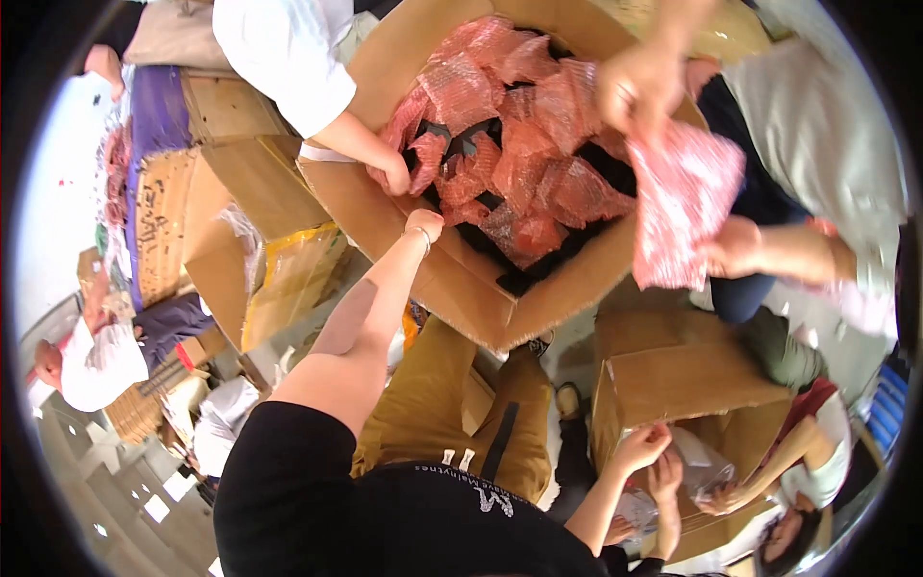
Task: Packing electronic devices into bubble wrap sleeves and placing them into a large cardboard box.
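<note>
My left hand [425,226] is closed at the near left edge of a large open cardboard box [461,303], its fingers curled over the cardboard and partly hidden. Pink bubble-wrap packages [529,144] fill the box, with dark gaps between them. At the lower right, my right hand [642,448] has its fingers pinched together beside a second open carton [687,385]; anything between them is too small to make out. Another person's hand [663,478] is just below it. Across the large box, another person's two hands [735,248] hold up a pink bubble-wrap bag [685,207].
A white-sleeved person's hand [394,175] reaches into the large box from the left. Clear plastic bags [697,452] lie in the right carton, where another person works. More open cartons [260,192] stand at left. People sit farther off at left.
</note>
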Tool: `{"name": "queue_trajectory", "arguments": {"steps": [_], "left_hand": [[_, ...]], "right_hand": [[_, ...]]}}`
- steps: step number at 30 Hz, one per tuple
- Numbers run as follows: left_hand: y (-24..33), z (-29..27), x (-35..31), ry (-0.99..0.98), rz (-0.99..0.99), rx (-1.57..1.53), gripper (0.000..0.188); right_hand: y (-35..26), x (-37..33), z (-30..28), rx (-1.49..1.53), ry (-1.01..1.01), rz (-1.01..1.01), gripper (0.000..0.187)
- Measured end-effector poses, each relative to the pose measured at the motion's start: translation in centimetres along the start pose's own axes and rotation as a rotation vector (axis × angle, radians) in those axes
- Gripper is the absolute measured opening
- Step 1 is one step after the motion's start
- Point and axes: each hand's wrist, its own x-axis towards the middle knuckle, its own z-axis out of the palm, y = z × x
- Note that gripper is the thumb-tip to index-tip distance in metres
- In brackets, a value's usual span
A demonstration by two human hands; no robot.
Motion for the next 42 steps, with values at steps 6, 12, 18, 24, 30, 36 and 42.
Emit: {"name": "queue_trajectory", "arguments": {"steps": [6, 12, 18, 24, 30, 36, 42], "left_hand": [[10.7, 9.4, 8.7, 0.012, -0.423, -0.327, 0.030], [4.2, 11.9, 17.4, 0.328, -0.415, -0.786, 0.038], [-1.6, 14.4, 24.6, 0.382, -0.220, -1.266, 0.038], [4.3, 8.0, 18.2, -0.021, -0.545, -1.154, 0.045], [6.5, -0.3, 6.1, 0.291, -0.600, -0.791, 0.040], [12.4, -10.6, -10.7, 0.304, -0.251, -0.504, 0.042], [15.3, -10.4, -17.7, -0.065, 0.088, -1.244, 0.037]], "right_hand": [[-18.4, -4.1, 10.2, 0.019, -0.749, -0.291, 0.008], [-19.3, -2.4, 24.2, -0.257, -0.863, -0.429, 0.030], [-17.6, 11.6, 38.7, -0.567, -0.395, -0.076, 0.059], [-13.5, 13.5, 41.7, -0.682, -0.673, -0.005, 0.054], [-14.9, 9.1, 35.6, -0.149, -0.459, 0.207, 0.018], [-19.9, 6.3, 22.4, 0.490, -0.655, 0.635, 0.012], [-16.9, 5.7, 26.9, -0.361, -0.850, -0.145, 0.036]]}}
